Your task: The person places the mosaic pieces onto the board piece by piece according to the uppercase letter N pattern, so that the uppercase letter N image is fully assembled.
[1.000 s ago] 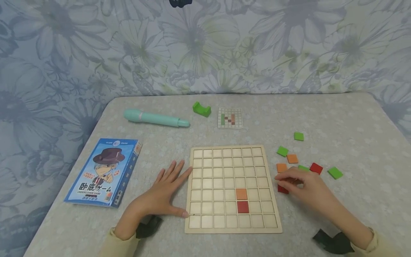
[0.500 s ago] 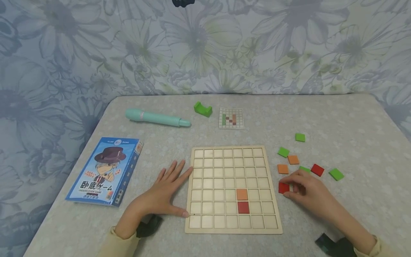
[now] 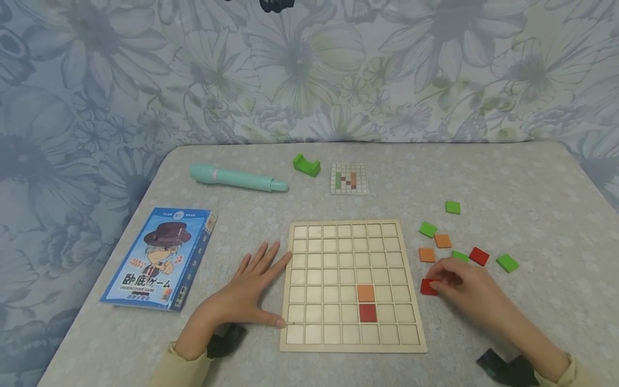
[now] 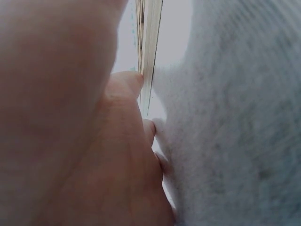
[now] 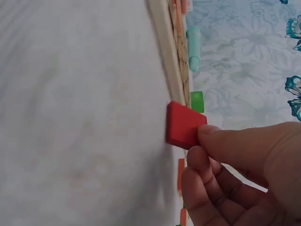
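Note:
My right hand [image 3: 466,287] pinches a red square tile [image 5: 184,125] between thumb and fingers, just right of the wooden grid board [image 3: 314,346]. In the right wrist view the tile is tilted, with the thumb on its corner. An orange tile [image 3: 365,293] and a red tile [image 3: 367,313] sit in neighbouring cells of the board, one above the other. My left hand [image 3: 244,293] lies with spread fingers at the board's left edge, index fingertip and thumb tip right at the rim. The left wrist view shows its fingers beside the board's side.
Several loose green, orange and red tiles, such as an orange tile [image 3: 427,255], lie right of the board. Behind it are a small pattern card [image 3: 349,179], a green U-shaped block [image 3: 307,165] and a teal pen-shaped object [image 3: 239,179]. A blue game box [image 3: 157,260] lies left.
My right hand's fingers have closed on the red tile at the board's right, and the tile now looks tilted. The left hand stays at the board's edge.

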The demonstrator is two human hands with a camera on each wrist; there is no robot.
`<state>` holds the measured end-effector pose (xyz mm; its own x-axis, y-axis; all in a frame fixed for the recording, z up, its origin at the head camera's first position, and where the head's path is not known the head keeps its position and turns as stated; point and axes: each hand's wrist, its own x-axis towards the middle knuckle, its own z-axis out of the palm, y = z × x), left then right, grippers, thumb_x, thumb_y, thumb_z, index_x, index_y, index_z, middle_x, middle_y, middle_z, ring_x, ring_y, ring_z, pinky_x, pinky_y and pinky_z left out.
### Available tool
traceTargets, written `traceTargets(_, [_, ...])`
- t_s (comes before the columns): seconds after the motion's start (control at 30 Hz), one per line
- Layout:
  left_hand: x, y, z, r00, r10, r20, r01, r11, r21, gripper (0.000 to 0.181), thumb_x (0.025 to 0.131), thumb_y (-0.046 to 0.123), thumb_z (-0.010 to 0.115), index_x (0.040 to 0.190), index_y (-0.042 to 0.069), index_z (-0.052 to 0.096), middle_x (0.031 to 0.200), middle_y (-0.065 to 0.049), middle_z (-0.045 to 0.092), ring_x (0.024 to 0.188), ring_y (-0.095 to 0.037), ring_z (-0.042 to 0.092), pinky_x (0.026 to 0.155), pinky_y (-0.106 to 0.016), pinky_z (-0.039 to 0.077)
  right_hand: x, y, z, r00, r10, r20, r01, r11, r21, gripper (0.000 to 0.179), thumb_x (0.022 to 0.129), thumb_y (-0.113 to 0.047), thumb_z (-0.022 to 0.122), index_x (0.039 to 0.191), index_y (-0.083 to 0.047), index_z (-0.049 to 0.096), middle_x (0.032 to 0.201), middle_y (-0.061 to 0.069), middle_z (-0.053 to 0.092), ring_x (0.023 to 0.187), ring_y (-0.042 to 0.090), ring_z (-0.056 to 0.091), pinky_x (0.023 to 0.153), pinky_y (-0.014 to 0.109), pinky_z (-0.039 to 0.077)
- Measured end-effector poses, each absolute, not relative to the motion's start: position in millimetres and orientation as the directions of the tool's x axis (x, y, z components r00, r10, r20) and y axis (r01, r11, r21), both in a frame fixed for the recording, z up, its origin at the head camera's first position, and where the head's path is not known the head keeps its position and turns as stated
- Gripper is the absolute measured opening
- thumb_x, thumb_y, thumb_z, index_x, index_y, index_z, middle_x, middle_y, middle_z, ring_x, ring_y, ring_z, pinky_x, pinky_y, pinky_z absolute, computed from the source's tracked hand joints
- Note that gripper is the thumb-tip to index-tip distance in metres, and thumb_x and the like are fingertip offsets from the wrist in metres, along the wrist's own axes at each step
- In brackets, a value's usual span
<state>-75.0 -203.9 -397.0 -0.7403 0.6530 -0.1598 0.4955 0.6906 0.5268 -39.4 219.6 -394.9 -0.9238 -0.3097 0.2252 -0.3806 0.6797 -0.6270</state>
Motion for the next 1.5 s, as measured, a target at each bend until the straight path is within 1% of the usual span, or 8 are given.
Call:
traceTargets(0.13, [-74, -204, -397, -0.745, 0.647, -0.164, 0.489, 0.696, 0.526, 0.118, 0.065, 0.064, 0.073, 0.152, 0.014, 0.011, 0.155, -0.014, -0.004, 0.138, -0.034, -0.011, 0.102, -0.060, -0.004, -44, 207, -384, -0.948, -0.266, 0.174, -0.308, 0.635, -0.708, 0.026, 0.072, 0.004, 0.077, 0.086, -0.014, 0.066, 0.079, -0.012, 0.061, 0.070, 0.005, 0.059, 0.063, 0.020, 0.050])
traceTargets(0.23, [-73, -205, -396, -0.745, 0.648, -0.161, 0.492, 0.696, 0.523, 0.117, 0.065, 0.064, 0.073, 0.152, 0.014, 0.012, 0.155, -0.015, -0.004, 0.138, -0.035, -0.010, 0.102, -0.060, -0.003, -50, 188, -379, -0.963, -0.253, 0.093, -0.221, 0.539, -0.813, 0.016, 0.077, -0.001, 0.075, 0.087, -0.010, 0.066, 0.078, -0.007, 0.063, 0.068, 0.009, 0.061, 0.063, 0.022, 0.051])
traceTargets(0.3, [-73, -204, -396, -0.743, 0.651, -0.155, 0.496, 0.691, 0.526, 0.116, 0.066, 0.063, 0.073, 0.152, 0.013, 0.013, 0.154, -0.016, -0.003, 0.138, -0.036, -0.010, 0.102, -0.061, -0.003, -54, 174, -378, -0.960, -0.276, 0.051, -0.179, 0.464, -0.868, 0.011, 0.080, -0.004, 0.073, 0.087, -0.008, 0.066, 0.076, -0.003, 0.063, 0.067, 0.013, 0.061, 0.061, 0.025, 0.051])
traceTargets(0.4, [-73, -204, -396, -0.741, 0.652, -0.159, 0.494, 0.691, 0.528, 0.116, 0.066, 0.062, 0.073, 0.152, 0.013, 0.012, 0.155, -0.015, -0.004, 0.138, -0.035, -0.010, 0.102, -0.060, -0.003, -61, 152, -381, -0.951, -0.309, -0.013, -0.119, 0.406, -0.906, 0.006, 0.083, -0.009, 0.072, 0.086, -0.009, 0.067, 0.076, -0.002, 0.063, 0.067, 0.015, 0.061, 0.061, 0.026, 0.050])
traceTargets(0.53, [-74, -203, -395, -0.739, 0.652, -0.171, 0.488, 0.693, 0.531, 0.117, 0.066, 0.062, 0.074, 0.152, 0.014, 0.011, 0.155, -0.013, -0.005, 0.138, -0.033, -0.012, 0.103, -0.058, -0.004, -68, 129, -389, -0.943, -0.331, -0.034, -0.113, 0.416, -0.902, 0.004, 0.083, -0.015, 0.073, 0.083, -0.015, 0.069, 0.073, -0.004, 0.062, 0.065, 0.014, 0.057, 0.059, 0.025, 0.047])
traceTargets(0.73, [-73, -203, -396, -0.738, 0.659, -0.145, 0.502, 0.680, 0.534, 0.115, 0.066, 0.061, 0.074, 0.152, 0.013, 0.013, 0.154, -0.016, -0.003, 0.138, -0.036, -0.009, 0.102, -0.061, -0.002, -70, 113, -398, -0.931, -0.363, 0.022, -0.192, 0.440, -0.877, 0.006, 0.082, -0.015, 0.073, 0.080, -0.019, 0.069, 0.070, -0.009, 0.059, 0.061, 0.012, 0.049, 0.054, 0.025, 0.041])
traceTargets(1.2, [-74, -202, -396, -0.743, 0.651, -0.159, 0.495, 0.693, 0.525, 0.118, 0.064, 0.064, 0.074, 0.152, 0.015, 0.011, 0.155, -0.014, -0.004, 0.138, -0.033, -0.010, 0.104, -0.058, -0.004, -63, 108, -398, -0.908, -0.419, 0.001, -0.235, 0.508, -0.828, 0.012, 0.083, -0.014, 0.073, 0.079, -0.023, 0.067, 0.070, -0.011, 0.056, 0.064, 0.009, 0.051, 0.057, 0.027, 0.044])
traceTargets(1.5, [-75, -203, -398, -0.745, 0.643, -0.178, 0.483, 0.704, 0.521, 0.119, 0.064, 0.065, 0.073, 0.152, 0.017, 0.009, 0.155, -0.011, -0.006, 0.138, -0.030, -0.012, 0.104, -0.056, -0.005, -61, 104, -403, -0.886, -0.453, 0.098, -0.349, 0.514, -0.784, 0.016, 0.078, -0.009, 0.076, 0.077, -0.023, 0.068, 0.073, -0.016, 0.055, 0.065, 0.006, 0.050, 0.057, 0.024, 0.044])
